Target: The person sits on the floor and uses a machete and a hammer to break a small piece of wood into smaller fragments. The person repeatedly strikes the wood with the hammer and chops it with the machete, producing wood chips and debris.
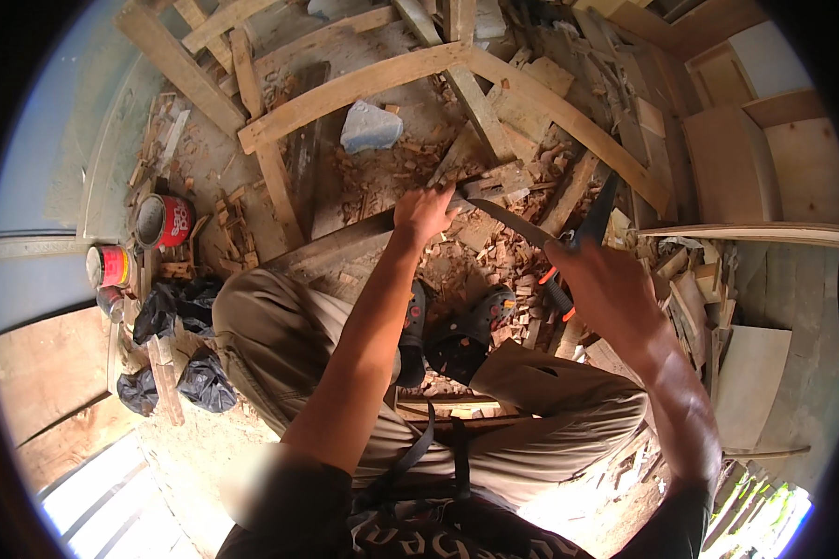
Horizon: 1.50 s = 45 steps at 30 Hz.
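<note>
The person's right hand (pixel 604 284) is gripping a long-bladed tool (pixel 513 222), its fingers closing around the near end. The blade is spanning the gap between the hands, over scattered wood chips (pixel 475 256). The left hand (pixel 424 212) is curling its fingers beside a wooden piece (pixel 505 181); whether they are pinching it, one cannot tell. An orange-and-black handle (pixel 559 298) is showing just beside the right hand.

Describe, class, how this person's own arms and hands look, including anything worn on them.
The left hand and right hand are ungloved. Both forearms are bare, with no watch or bracelet visible. Short, dark sleeves cover the upper arms.
</note>
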{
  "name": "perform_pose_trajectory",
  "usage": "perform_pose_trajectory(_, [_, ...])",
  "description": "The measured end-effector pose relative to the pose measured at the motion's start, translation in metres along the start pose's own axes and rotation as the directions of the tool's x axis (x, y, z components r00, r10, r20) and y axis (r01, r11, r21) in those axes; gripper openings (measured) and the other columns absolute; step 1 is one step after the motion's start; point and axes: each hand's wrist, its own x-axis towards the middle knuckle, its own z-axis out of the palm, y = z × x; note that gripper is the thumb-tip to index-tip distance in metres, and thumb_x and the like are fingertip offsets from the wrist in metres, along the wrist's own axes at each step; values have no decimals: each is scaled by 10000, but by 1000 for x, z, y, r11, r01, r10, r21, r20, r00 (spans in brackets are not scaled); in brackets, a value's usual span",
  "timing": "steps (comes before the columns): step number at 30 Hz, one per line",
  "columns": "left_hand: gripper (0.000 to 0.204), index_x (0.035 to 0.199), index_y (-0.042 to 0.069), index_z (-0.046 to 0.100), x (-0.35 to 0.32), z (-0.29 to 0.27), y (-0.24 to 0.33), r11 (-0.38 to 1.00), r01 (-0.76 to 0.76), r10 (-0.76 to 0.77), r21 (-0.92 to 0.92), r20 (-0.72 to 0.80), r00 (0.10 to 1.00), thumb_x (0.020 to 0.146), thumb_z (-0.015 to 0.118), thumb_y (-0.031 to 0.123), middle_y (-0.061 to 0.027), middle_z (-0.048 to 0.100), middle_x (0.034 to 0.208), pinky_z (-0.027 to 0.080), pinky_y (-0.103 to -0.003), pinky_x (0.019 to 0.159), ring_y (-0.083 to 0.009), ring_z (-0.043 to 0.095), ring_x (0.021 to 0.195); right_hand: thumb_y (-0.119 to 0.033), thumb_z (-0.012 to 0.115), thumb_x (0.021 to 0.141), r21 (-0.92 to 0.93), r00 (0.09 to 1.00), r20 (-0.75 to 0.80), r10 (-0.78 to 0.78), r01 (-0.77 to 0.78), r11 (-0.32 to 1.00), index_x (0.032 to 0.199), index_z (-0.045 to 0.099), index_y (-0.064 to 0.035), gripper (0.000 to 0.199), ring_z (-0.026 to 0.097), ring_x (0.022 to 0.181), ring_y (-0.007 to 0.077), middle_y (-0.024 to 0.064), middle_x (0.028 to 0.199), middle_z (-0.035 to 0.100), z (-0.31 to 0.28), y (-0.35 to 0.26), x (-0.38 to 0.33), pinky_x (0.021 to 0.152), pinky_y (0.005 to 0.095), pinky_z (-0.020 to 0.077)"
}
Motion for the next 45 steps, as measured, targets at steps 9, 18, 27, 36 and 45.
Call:
perform_pose_trajectory(9, [581, 1391, 134, 498, 3, 13, -1, 999, -10, 8, -44, -41, 999, 941, 596, 488, -147, 739, 1003, 601, -428, 718, -315, 729, 881, -42, 627, 829, 8, 974, 179, -139, 140, 990, 819, 725, -47, 98, 727, 775, 298, 147, 794, 697, -39, -6, 55, 681, 405, 590])
perform_pose_trajectory(18, [762, 1383, 102, 523, 9, 8, 13, 983, 99, -103, -154, -19, 995, 784, 777, 497, -138, 619, 1315, 436, -518, 1047, -324, 581, 1225, -48, 644, 818, 18, 958, 220, -185, 186, 982, 796, 739, -48, 97, 738, 789, 273, 126, 786, 717, -61, -8, 74, 691, 387, 593])
perform_pose_trajectory(27, [1022, 1522, 130, 343, -18, -83, 37, 764, -337, 320, -550, -131, 938, 695, 865, 425, -153, 344, 1577, 211, -603, 1188, -346, 294, 1481, -106, 698, 825, -41, 919, 357, -164, 191, 981, 884, 752, -44, 101, 750, 865, 260, 120, 920, 752, -30, -11, 92, 677, 380, 591])
perform_pose_trajectory(36, [777, 1442, 51, 435, -78, 48, 9, 985, -163, 167, 54, -83, 983, 819, 799, 338, -183, 417, 1477, 296, -560, 1151, -350, 391, 1398, -39, 694, 797, 122, 957, 290, -9, -28, 992, 888, 757, -53, 112, 738, 843, 314, 153, 876, 739, 68, 5, 37, 686, 433, 602])
perform_pose_trajectory(45, [598, 1289, 43, 500, -71, 91, 42, 996, 78, -77, 46, -34, 996, 853, 769, 352, -155, 507, 1310, 426, -473, 1027, -310, 501, 1255, -64, 658, 821, 302, 943, 146, 298, -329, 895, 1199, 653, -171, 393, 698, 872, 377, 176, 884, 690, 108, 25, -42, 713, 489, 558])
